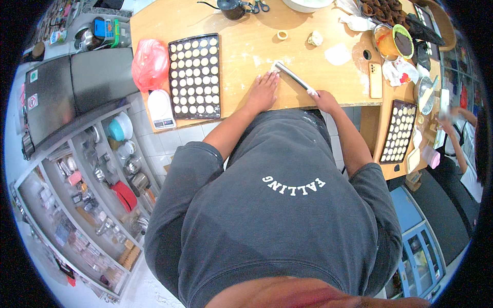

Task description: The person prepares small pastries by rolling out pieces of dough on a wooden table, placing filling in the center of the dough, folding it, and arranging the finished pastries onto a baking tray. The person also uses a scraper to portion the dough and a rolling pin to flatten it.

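My right hand (pixel 324 101) is closed around the near end of a slim silver rolling pin (pixel 294 77), which slants away to the left over the wooden table. A small pale bit of dough (pixel 275 66) lies at the pin's far end. My left hand (pixel 264 90) rests palm down just left of the pin, fingers stretched out toward that dough. To its left lies a dark baking tray (pixel 220 77) with rows of small round pale dough pieces. Beyond the pin are a small ring-shaped cutter (pixel 282 35) and a lump of dough (pixel 315 38).
A white kitchen scale (pixel 162 109) and a red plastic bag (pixel 150 64) sit at the table's left edge. On the right are a phone (pixel 376 80), bowls (pixel 403 41) and a second filled tray (pixel 398 132). Another person's hands (pixel 450 117) show at far right.
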Motion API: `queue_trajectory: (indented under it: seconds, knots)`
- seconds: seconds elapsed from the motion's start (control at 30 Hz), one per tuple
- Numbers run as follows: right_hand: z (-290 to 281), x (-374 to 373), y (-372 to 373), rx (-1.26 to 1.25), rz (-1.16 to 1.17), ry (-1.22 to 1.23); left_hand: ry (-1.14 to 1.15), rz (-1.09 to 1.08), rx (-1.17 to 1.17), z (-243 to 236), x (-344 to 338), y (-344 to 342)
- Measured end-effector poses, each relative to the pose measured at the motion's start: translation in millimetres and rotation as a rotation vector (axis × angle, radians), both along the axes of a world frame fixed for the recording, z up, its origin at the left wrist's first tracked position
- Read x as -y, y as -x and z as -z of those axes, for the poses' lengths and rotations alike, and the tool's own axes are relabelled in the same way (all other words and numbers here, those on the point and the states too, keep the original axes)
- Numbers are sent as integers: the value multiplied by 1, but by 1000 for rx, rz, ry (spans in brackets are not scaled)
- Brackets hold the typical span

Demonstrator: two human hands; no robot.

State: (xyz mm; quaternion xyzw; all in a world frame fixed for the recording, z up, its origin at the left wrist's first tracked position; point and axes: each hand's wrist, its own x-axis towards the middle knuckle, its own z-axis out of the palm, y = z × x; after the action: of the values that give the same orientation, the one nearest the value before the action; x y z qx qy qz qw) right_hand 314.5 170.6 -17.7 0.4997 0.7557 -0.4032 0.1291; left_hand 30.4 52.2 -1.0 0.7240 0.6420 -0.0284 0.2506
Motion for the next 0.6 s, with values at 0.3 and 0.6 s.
queue_trajectory:
  seconds: [0.3,0.6]
  knots:
    - [-26,-20,11,21,472,829,-15,-16,-48,-5,-1,5]
    - [-12,0,18,50,-3,-52,-11,-30,-67,8,1,1]
